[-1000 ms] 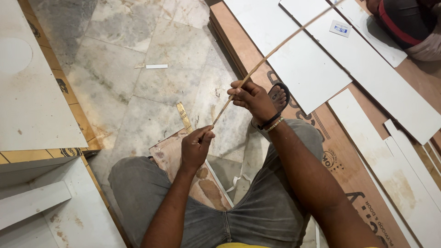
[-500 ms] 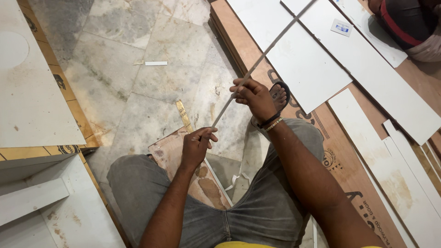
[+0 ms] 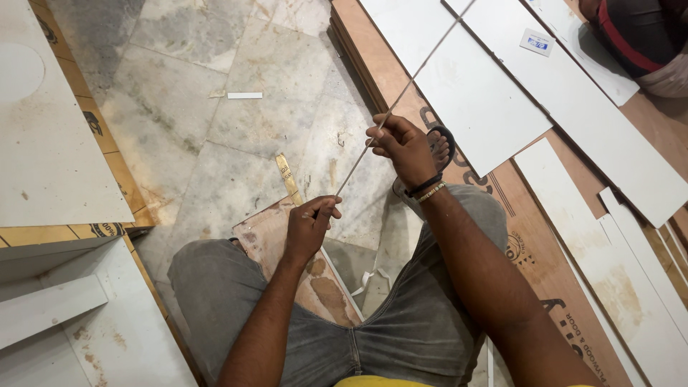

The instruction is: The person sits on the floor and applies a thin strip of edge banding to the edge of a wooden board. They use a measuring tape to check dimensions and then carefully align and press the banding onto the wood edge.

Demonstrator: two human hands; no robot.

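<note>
Pinching the near end of a long, thin, pale edge-banding strip (image 3: 387,118), the left hand (image 3: 308,229) is closed on it above the person's grey-trousered lap. Further along, the right hand (image 3: 405,147) grips the same strip between thumb and fingers, a beaded band and dark cord at its wrist. Beyond the right hand the strip runs taut and straight, up and away over white laminate boards (image 3: 473,107) lying on brown plywood sheets (image 3: 530,236). Past those boards, far right of the right hand, a small white rectangular label with a blue patch (image 3: 536,42) sits on one board. A short yellowish strip offcut (image 3: 289,178) lies on the marble floor (image 3: 215,143) just above the left hand.
</note>
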